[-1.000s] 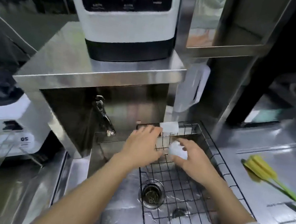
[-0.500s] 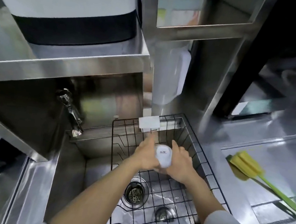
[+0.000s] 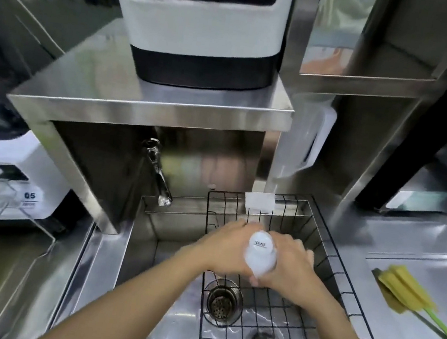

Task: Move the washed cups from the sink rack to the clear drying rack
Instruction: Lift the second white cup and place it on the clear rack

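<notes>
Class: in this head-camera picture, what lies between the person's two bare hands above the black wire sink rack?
A translucent white plastic cup, its printed base toward the camera, clasped between left hand and right hand.

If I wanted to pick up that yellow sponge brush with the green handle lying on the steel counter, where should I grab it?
Probably by the green handle, coming from above. The yellow sponge brush lies flat on the steel counter right of the black wire sink rack, its soft head towards the sink and its slim, rigid handle running away to the right, clear of other things.

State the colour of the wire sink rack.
Black, seen clearly in the head view: sink rack.
</notes>
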`<state>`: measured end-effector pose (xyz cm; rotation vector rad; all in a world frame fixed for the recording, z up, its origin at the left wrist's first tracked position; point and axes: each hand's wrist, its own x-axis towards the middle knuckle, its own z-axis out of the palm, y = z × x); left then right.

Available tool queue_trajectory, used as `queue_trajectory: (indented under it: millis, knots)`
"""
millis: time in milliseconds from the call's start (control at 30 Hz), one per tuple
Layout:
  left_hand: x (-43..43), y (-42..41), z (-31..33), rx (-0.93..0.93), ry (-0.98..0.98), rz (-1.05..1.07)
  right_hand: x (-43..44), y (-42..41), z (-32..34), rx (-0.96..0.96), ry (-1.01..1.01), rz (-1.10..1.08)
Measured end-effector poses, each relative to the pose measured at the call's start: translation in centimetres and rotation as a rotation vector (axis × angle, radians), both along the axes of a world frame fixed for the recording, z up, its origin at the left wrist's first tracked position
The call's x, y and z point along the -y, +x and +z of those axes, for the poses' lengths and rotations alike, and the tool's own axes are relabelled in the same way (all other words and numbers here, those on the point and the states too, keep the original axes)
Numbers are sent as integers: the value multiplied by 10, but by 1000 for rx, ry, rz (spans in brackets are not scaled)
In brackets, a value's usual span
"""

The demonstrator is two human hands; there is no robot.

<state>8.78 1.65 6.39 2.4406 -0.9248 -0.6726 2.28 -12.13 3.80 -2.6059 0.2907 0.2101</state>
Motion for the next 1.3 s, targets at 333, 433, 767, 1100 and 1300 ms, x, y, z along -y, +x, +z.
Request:
queue_trajectory:
  millis: [333, 433, 767, 1100, 1300]
  knots:
    - [-140, -26, 109, 98, -273, 145, -103, -17, 113, 212, 510, 226]
    - [-198, -36, 130, 91, -345, 243, -151, -17, 136, 244, 527, 286]
    - [-364, -79, 149, 131, -417, 463, -305, -20, 161, 234, 565, 502]
    - [-445, -96, 125, 44, -438, 474, -383, -31, 149, 131, 516, 572]
    - [-460, -97, 120, 49, -408, 429, -400, -37, 146, 104, 454, 551]
